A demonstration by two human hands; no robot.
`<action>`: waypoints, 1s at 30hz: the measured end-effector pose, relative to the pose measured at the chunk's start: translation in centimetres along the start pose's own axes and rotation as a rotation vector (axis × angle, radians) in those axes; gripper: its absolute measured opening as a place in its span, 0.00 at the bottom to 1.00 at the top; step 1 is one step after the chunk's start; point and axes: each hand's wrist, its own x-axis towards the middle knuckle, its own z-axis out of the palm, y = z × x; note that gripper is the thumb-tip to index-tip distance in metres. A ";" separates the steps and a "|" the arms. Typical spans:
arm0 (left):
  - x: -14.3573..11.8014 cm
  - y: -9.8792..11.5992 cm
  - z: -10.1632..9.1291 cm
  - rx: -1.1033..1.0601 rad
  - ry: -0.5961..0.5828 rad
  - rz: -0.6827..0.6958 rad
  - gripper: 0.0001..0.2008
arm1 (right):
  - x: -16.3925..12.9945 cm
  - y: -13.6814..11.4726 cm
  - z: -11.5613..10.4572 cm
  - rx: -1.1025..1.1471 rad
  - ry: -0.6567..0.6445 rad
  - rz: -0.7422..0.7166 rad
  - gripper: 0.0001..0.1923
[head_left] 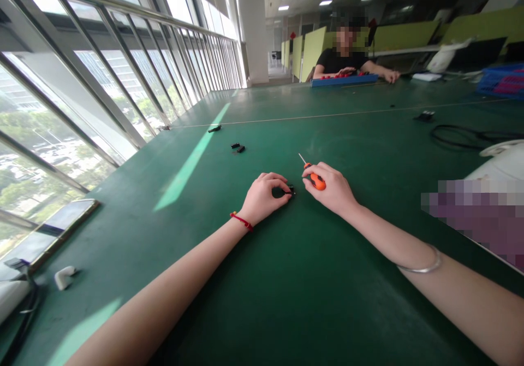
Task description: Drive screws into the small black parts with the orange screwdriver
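- Because the left hand (pixel 263 198) pinches a small black part (pixel 292 190) low over the table (pixel 245 300), between thumb and fingers, the part could slip out.
- The right hand (pixel 334 190) is closed round an orange screwdriver (pixel 317 182), tip free; a slip could scratch the left hand.
- Farther left, loose black pieces (pixel 240 149) could be knocked away.

the left hand (pixel 264 195) is near the middle of the table (pixel 254 300), a small part (pixel 292 190) at its fingertips; the right hand (pixel 332 187), just to its right, holds a screwdriver (pixel 317 181). beyond the left hand lie loose pieces (pixel 240 149). far left, beside the railing (pixel 123 7), a phone (pixel 55 235) lies behind an earbud (pixel 63 278). a cable (pixel 487 133) lies far right. across the table, a person (pixel 339 60) sits behind a tray (pixel 346 81).
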 end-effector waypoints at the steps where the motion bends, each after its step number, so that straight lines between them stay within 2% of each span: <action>1: 0.0 0.0 0.2 0.004 -0.022 -0.002 0.04 | 0.1 0.1 0.0 0.001 -0.007 0.005 0.06; 5: 0.2 0.3 0.2 -0.009 -0.018 -0.046 0.04 | 0.0 0.2 0.1 0.004 -0.050 0.012 0.06; 8: -0.4 -0.1 -2.0 0.005 0.054 -0.114 0.04 | -0.1 0.1 0.2 0.027 -0.090 0.019 0.06; 10: -1.7 -1.3 -5.1 0.043 0.140 -0.182 0.05 | -0.1 0.2 0.2 0.045 -0.109 0.018 0.06; 12: -3.9 -3.2 -9.1 0.128 0.260 -0.303 0.07 | -0.1 0.2 0.3 0.054 -0.122 0.006 0.06; 15: -8.2 -6.8 -15.2 0.361 0.437 -0.570 0.11 | -0.1 0.2 0.5 0.035 -0.139 -0.016 0.06; 18: -12.0 -9.8 -19.2 0.527 0.484 -0.855 0.16 | -0.1 0.3 0.6 0.017 -0.140 -0.011 0.06; 20: -13.5 -10.9 -20.2 0.591 0.442 -0.961 0.20 | -0.1 0.4 0.6 0.022 -0.138 -0.002 0.06; 22: -14.1 -11.3 -20.4 0.608 0.392 -1.009 0.23 | -0.2 0.5 0.6 0.035 -0.144 0.005 0.06; 25: -14.0 -11.2 -20.1 0.579 0.361 -1.022 0.25 | -0.2 0.6 0.5 0.047 -0.152 0.011 0.06; 30: -13.8 -10.7 -20.0 0.585 0.355 -1.028 0.22 | -0.2 0.6 0.4 0.053 -0.163 0.024 0.06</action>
